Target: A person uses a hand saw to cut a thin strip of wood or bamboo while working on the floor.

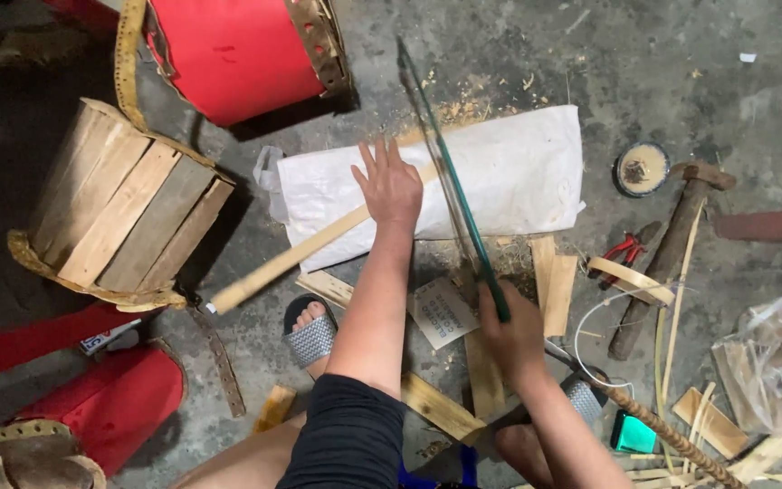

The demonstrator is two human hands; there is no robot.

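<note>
My left hand [390,187] lies flat, fingers spread, pressing a long pale wooden strip [296,254] onto a white sack [509,167] on the concrete floor. My right hand [510,337] grips the handle of a green-framed saw [450,172]; its blade runs away from me across the sack, just right of my left hand. The strip reaches down-left off the sack. My sandalled left foot [311,336] is beside the strip's lower end; the other foot [583,396] sits behind my right hand.
A wooden-slat drum shell [119,213] lies at left, red drums [233,54] at the top and lower left [106,407]. Offcuts [554,281], red pliers [619,254], a hammer [672,244], a round tin [642,168] and a plastic bag [776,358] crowd the right.
</note>
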